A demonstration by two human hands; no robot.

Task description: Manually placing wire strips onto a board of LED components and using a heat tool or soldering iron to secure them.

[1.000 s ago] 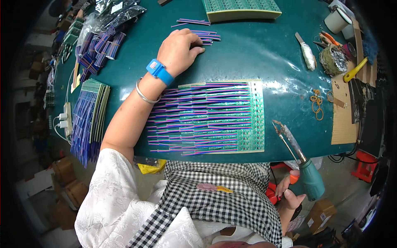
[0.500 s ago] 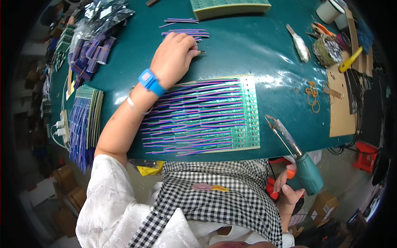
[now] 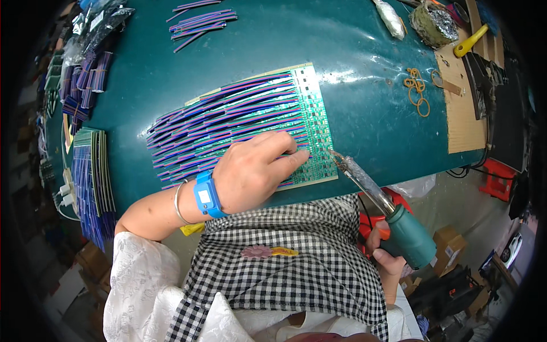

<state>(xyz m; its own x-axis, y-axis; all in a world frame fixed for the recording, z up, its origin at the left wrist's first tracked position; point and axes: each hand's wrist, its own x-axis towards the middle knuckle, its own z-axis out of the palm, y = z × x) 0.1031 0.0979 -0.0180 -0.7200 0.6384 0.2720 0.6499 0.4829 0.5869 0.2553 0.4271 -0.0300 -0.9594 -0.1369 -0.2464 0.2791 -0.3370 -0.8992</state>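
Note:
My left hand (image 3: pixel 253 171) is over the lower right part of a green circuit board panel (image 3: pixel 312 97), thumb and forefinger pinched together by its rows of pads. The short wire in that pinch is mostly hidden by the fingers. Striped blue, pink and black wires (image 3: pixel 228 122) lie in rows across the panel, reaching past its left side. My right hand (image 3: pixel 386 256) grips a green-handled soldering gun (image 3: pixel 407 236). Its metal tip points up and left, close to the panel's right edge; contact I cannot tell.
Loose wires (image 3: pixel 202 24) lie at the far side of the green table. Wire bundles (image 3: pixel 85 85) and a stack of wired panels (image 3: pixel 94 165) sit at left. Rubber bands (image 3: pixel 417 91), cardboard (image 3: pixel 464 125) and a yellow-handled tool (image 3: pixel 472 41) are at right.
My left hand has come back from the loose wires to the panel with a wire. The soldering gun's tip has moved close to the panel's right edge. The whole view has shifted.

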